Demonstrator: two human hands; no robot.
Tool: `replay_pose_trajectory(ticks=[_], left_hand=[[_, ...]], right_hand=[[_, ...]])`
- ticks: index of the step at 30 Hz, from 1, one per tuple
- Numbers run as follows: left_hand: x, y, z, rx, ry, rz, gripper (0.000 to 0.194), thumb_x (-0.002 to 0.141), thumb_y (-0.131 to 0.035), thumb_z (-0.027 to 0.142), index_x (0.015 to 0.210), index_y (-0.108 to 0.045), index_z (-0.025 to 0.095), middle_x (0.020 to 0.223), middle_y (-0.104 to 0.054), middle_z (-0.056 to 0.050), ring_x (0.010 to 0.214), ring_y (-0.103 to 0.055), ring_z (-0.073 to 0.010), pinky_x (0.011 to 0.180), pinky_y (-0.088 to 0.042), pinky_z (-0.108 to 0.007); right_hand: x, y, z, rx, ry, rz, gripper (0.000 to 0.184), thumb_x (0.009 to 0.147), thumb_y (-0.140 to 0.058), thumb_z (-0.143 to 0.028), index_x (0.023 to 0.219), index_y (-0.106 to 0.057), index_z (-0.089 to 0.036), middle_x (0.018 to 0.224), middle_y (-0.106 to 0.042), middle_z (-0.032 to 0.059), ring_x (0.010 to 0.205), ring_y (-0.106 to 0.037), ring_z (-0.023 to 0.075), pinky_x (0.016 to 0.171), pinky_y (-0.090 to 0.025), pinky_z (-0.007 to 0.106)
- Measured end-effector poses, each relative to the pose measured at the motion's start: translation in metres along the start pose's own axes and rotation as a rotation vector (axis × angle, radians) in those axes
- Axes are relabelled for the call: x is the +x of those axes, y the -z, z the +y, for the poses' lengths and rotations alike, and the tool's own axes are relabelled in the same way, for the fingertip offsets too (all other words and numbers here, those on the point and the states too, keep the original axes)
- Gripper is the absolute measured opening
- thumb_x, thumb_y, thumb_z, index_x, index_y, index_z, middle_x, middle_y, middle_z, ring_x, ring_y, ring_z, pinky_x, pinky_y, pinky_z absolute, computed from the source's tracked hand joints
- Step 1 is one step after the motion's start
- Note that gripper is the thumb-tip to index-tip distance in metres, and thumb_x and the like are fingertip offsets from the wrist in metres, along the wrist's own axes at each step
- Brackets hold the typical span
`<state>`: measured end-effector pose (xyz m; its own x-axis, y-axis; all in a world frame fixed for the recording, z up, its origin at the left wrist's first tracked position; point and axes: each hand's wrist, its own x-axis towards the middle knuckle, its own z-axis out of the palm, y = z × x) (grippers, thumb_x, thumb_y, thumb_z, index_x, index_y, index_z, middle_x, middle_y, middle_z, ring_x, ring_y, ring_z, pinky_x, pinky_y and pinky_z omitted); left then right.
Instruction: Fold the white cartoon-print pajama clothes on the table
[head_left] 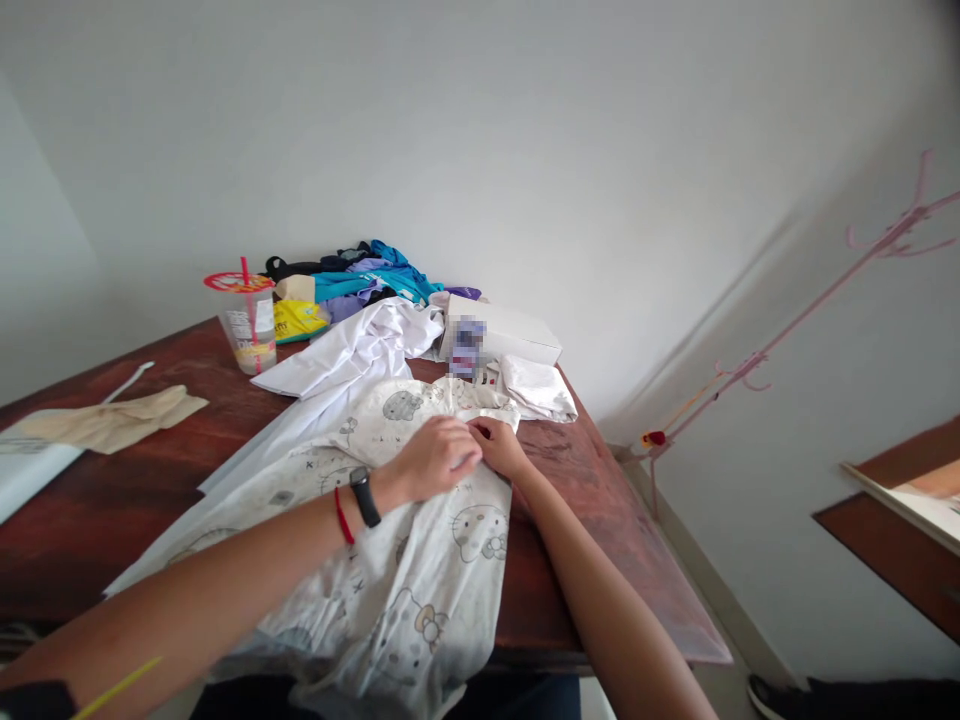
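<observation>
A white garment printed with cartoon cats (420,570) lies spread over the front of a dark wooden table (585,480) and hangs off its near edge. My left hand (439,458), with a black band and a red string at the wrist, rests curled on the garment near its top edge. My right hand (501,446) sits right beside it, fingers pinched on the same cloth at the collar area. The two hands touch each other.
A plain white shirt (360,350) lies behind the printed one. Farther back are a pile of blue and black clothes (367,275), a white box (510,335), a plastic cup with a red straw (247,325) and a yellow packet (300,320). A beige cloth (112,420) lies left. A pink coat stand (787,330) is on the right.
</observation>
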<state>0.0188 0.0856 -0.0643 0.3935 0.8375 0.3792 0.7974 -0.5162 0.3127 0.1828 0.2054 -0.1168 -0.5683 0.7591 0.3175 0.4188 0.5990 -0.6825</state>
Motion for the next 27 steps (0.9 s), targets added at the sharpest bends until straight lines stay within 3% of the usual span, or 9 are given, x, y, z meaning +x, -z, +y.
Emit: replay_pose_trajectory(ticks=[2, 5, 7, 9, 15, 21, 24, 27], left_hand=[[0.004, 0.015, -0.024, 0.111, 0.219, 0.107, 0.034, 0.103, -0.041, 0.031, 0.105, -0.073, 0.02, 0.114, -0.073, -0.01, 0.115, -0.061, -0.0274, 0.11, -0.039, -0.043], [0.0, 0.034, -0.061, 0.291, 0.518, 0.197, 0.037, 0.098, -0.051, 0.031, 0.126, -0.062, 0.01, 0.134, -0.061, -0.023, 0.138, -0.04, -0.0433, 0.112, -0.026, -0.061], [-0.006, 0.044, -0.079, 0.394, 0.697, 0.141, 0.047, 0.096, -0.056, 0.036, 0.132, -0.056, 0.007, 0.138, -0.057, -0.026, 0.139, -0.035, -0.0474, 0.11, -0.027, -0.063], [-0.01, 0.053, -0.09, 0.403, 0.783, 0.076, 0.05, 0.097, -0.055, 0.041, 0.132, -0.054, 0.005, 0.136, -0.057, -0.027, 0.132, -0.043, -0.045, 0.105, -0.033, -0.057], [-0.011, 0.065, -0.105, 0.289, 0.825, -0.012, 0.056, 0.101, -0.046, 0.052, 0.132, -0.052, 0.006, 0.122, -0.067, -0.024, 0.107, -0.061, -0.0333, 0.09, -0.045, -0.044], [-0.013, 0.066, -0.121, 0.203, 0.851, -0.049, 0.066, 0.093, -0.053, 0.065, 0.121, -0.06, 0.006, 0.117, -0.071, -0.022, 0.104, -0.064, -0.0324, 0.089, -0.047, -0.044], [-0.013, 0.066, -0.126, 0.154, 0.802, -0.033, 0.063, 0.094, -0.055, 0.059, 0.125, -0.059, 0.005, 0.116, -0.073, -0.021, 0.104, -0.065, -0.0314, 0.09, -0.047, -0.042], [-0.01, 0.066, -0.125, 0.096, 0.7, -0.001, 0.056, 0.098, -0.053, 0.044, 0.138, -0.052, 0.005, 0.124, -0.071, -0.019, 0.107, -0.066, -0.0293, 0.093, -0.047, -0.038]], right_hand=[[0.0, 0.0, 0.0, -0.001, -0.005, -0.011, 0.026, 0.096, -0.055, -0.036, 0.09, -0.075, -0.02, 0.084, -0.076, 0.0039, 0.077, -0.066, 0.0186, 0.073, -0.046, 0.028], [-0.001, 0.0, 0.0, -0.001, -0.024, -0.017, 0.027, 0.096, -0.056, -0.038, 0.089, -0.074, -0.02, 0.079, -0.074, 0.0028, 0.073, -0.065, 0.0179, 0.072, -0.047, 0.028], [-0.001, 0.0, -0.001, 0.004, -0.025, -0.015, 0.026, 0.096, -0.056, -0.038, 0.089, -0.074, -0.02, 0.079, -0.073, 0.0027, 0.073, -0.066, 0.0178, 0.072, -0.047, 0.028], [-0.001, 0.001, -0.001, 0.004, -0.026, -0.017, 0.026, 0.096, -0.056, -0.038, 0.089, -0.074, -0.02, 0.079, -0.073, 0.0027, 0.073, -0.066, 0.0177, 0.072, -0.047, 0.028], [-0.001, 0.0, 0.0, 0.0, -0.036, -0.011, 0.027, 0.095, -0.056, -0.04, 0.091, -0.074, -0.02, 0.082, -0.074, 0.0037, 0.075, -0.065, 0.0181, 0.072, -0.047, 0.028], [-0.001, 0.0, 0.001, -0.013, -0.038, -0.018, 0.028, 0.095, -0.056, -0.04, 0.092, -0.074, -0.019, 0.083, -0.074, 0.0041, 0.076, -0.065, 0.0182, 0.073, -0.048, 0.028], [0.0, 0.0, 0.001, -0.007, -0.034, -0.016, 0.028, 0.095, -0.056, -0.041, 0.091, -0.074, -0.02, 0.081, -0.073, 0.0035, 0.073, -0.064, 0.0177, 0.071, -0.048, 0.028], [0.0, 0.0, 0.001, 0.003, -0.037, -0.016, 0.027, 0.096, -0.056, -0.04, 0.09, -0.074, -0.019, 0.08, -0.073, 0.0036, 0.072, -0.064, 0.0173, 0.07, -0.048, 0.028]])
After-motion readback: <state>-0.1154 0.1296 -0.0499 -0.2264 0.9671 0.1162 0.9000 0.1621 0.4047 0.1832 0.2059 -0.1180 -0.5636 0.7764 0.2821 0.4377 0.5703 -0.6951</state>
